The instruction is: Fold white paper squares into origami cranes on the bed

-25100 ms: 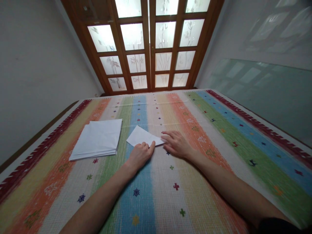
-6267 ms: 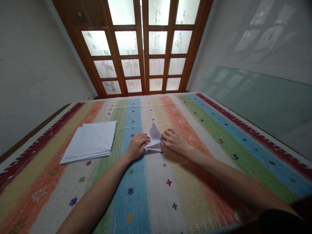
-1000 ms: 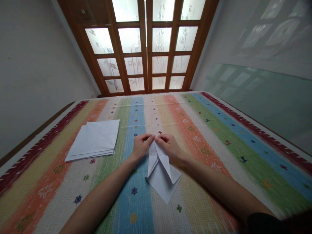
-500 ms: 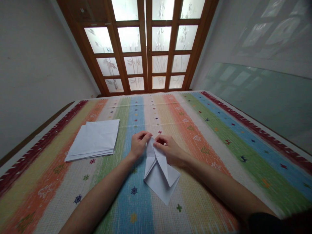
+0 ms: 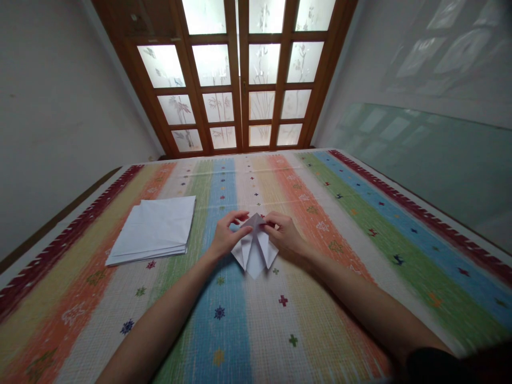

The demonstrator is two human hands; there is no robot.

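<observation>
Between my hands a folded sheet of white paper [image 5: 256, 258] is held with its peak pointing away from me and its flaps spreading toward me. My left hand [image 5: 231, 233] has its thumb on the left side of the peak, the index finger curled close by. On the other side, my right hand [image 5: 283, 232] pinches the paper's right edge near the peak between thumb and fingers. Parts of the paper's sides are hidden behind the fingers.
A stack of white paper sheets [image 5: 154, 229] lies to the left of my hands. Under everything is a striped, patterned tablecloth [image 5: 336, 320]. Beyond the table's far edge stand wooden doors with frosted panes [image 5: 262, 104]; a glass panel [image 5: 432, 160] leans along the right wall.
The folded paper has tilted up and straightened, its near corner now farther from me. My left thumb has moved onto its left side, and my right hand has shifted slightly right.
</observation>
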